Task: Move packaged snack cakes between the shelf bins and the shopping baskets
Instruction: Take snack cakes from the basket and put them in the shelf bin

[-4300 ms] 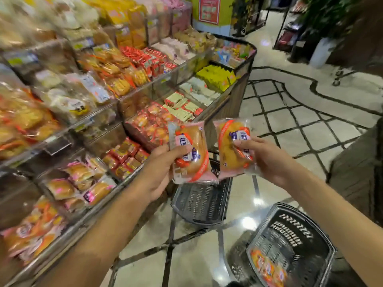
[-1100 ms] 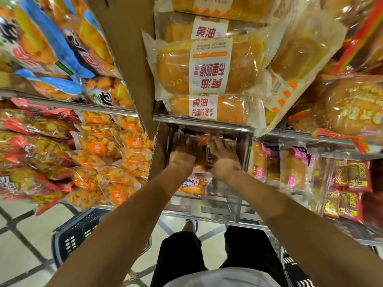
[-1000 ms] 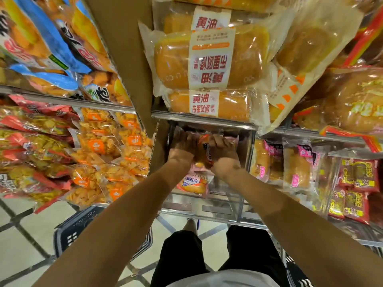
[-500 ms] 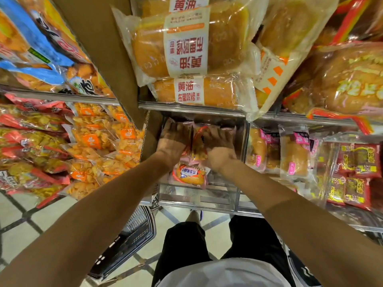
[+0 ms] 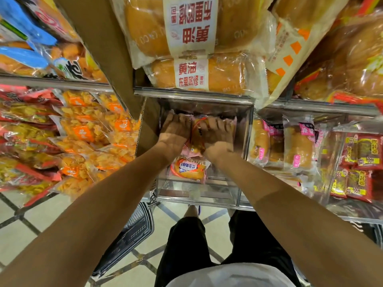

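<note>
Both my hands reach deep into a clear acrylic shelf bin [image 5: 199, 198]. My left hand [image 5: 176, 129] lies palm down on pink-wrapped snack cakes at the bin's back left. My right hand [image 5: 216, 133] presses beside it on a snack cake [image 5: 195, 139] in an orange and pink wrapper that shows between the two hands. Whether either hand grips a pack is hidden by the fingers. Another snack cake [image 5: 189, 168] with a blue label lies flat in the bin, nearer to me. A dark shopping basket [image 5: 132, 230] stands on the floor under my left forearm.
Butter bread loaves [image 5: 199, 73] fill the shelf above the bin. Orange snack bags [image 5: 83, 131] pile up at the left. Pink-labelled cakes [image 5: 298, 146] and red packs [image 5: 360, 166] fill the bins to the right. A cardboard divider [image 5: 107, 48] rises left of the bin. My legs stand below.
Earlier I held one snack cake in each hand above the baskets. Over the last second both hands have stayed inside the bin, pushing slightly further toward the back.
</note>
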